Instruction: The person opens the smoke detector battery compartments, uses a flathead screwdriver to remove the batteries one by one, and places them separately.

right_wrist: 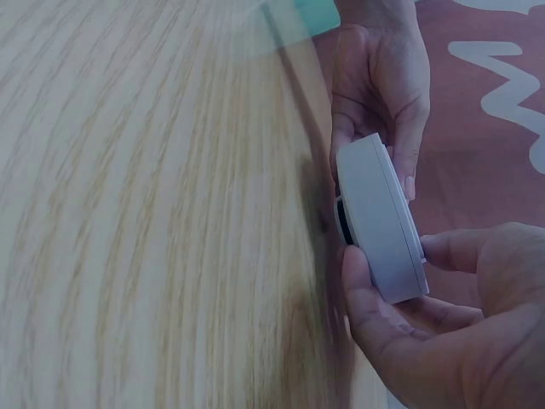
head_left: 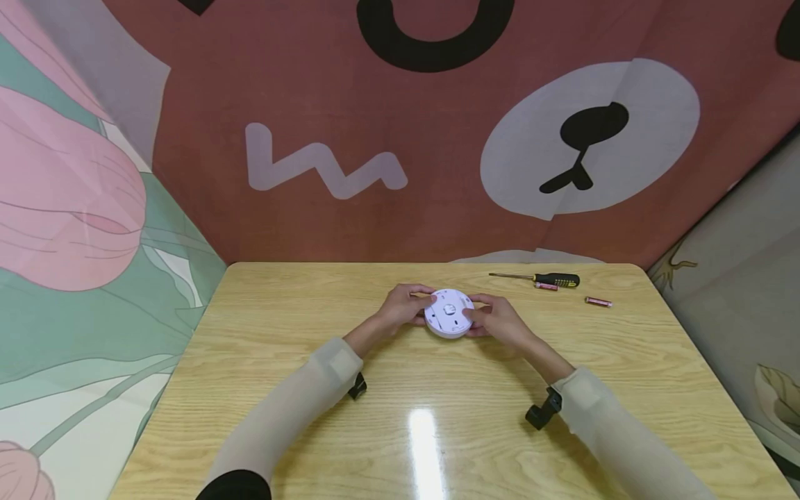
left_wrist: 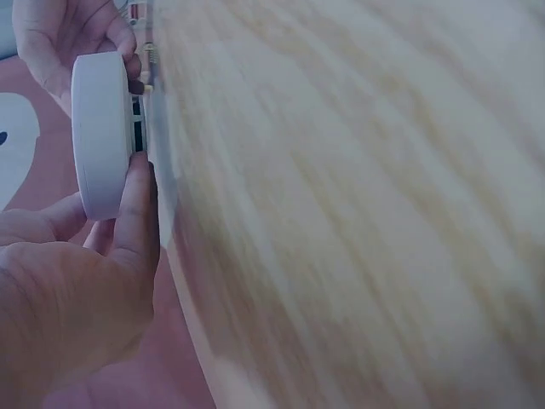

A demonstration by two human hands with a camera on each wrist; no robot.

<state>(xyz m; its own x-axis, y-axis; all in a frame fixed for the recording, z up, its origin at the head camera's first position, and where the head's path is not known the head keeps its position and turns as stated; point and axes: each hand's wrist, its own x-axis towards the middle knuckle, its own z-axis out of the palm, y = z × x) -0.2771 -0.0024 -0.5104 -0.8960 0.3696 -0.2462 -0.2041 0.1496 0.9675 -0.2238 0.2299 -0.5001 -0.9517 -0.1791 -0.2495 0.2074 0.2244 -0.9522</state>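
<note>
Between both hands, at the middle of the table's far half, is a round white smoke detector (head_left: 448, 321), its back plate facing up in the head view. My left hand (head_left: 401, 307) grips its left rim, thumb on top and fingers beneath. On the opposite rim my right hand (head_left: 502, 321) holds it the same way, the thumb lying on the back plate. Dark vent slots show on the underside of the smoke detector (left_wrist: 102, 136) in the left wrist view. Seen edge-on in the right wrist view, the smoke detector (right_wrist: 379, 221) is pinched by the fingers of both hands.
To the right at the back lies a black and yellow screwdriver (head_left: 558, 280). One red battery (head_left: 546, 286) is close against its handle, and another battery (head_left: 598, 302) lies farther right. The wooden table (head_left: 300, 305) ends at a patterned cloth (head_left: 344, 229).
</note>
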